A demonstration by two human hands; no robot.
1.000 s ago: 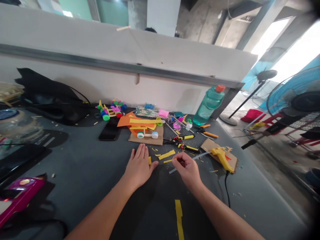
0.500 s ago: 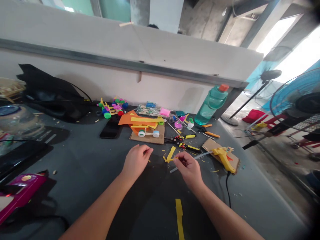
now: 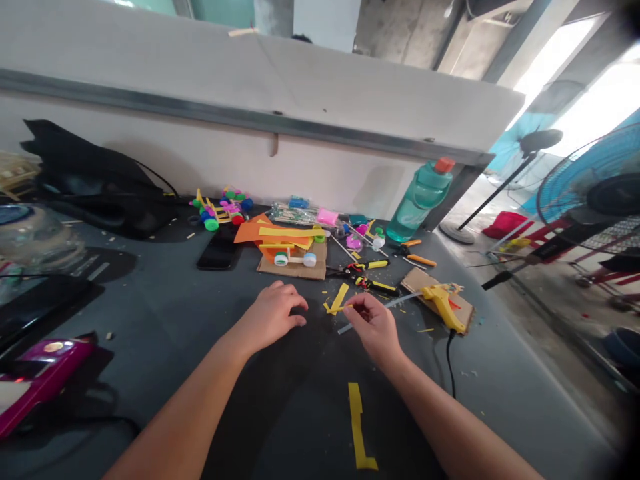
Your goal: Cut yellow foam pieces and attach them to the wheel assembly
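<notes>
My right hand [image 3: 373, 325] pinches a thin yellow strip [image 3: 341, 309] between thumb and fingertips, just above the dark table. Beside that strip lies a wider yellow paper piece [image 3: 340, 297] among small yellow scraps. My left hand [image 3: 276, 316] hovers over the table with its fingers apart and nothing in it. Beyond it, a small wheeled frame [image 3: 295, 259] with bottle-cap wheels rests on a cardboard piece [image 3: 320, 265], along with orange paper [image 3: 249, 231]. Nearer to me, a long yellow paper strip [image 3: 356, 423] lies flat on the table.
A yellow glue gun [image 3: 442, 307] lies on cardboard at right, its cord trailing toward me. Yellow-and-black-handled pliers [image 3: 377, 286], orange-handled pliers [image 3: 419, 259] and a green bottle [image 3: 417, 203] stand or lie farther back. A black phone [image 3: 219, 251] and a magenta device [image 3: 45, 373] are to the left.
My left hand has opened, its thumb and fingers spreading apart. My right hand still pinches the thin yellow strip. The view has tilted slightly down, showing more of the near paper strip.
</notes>
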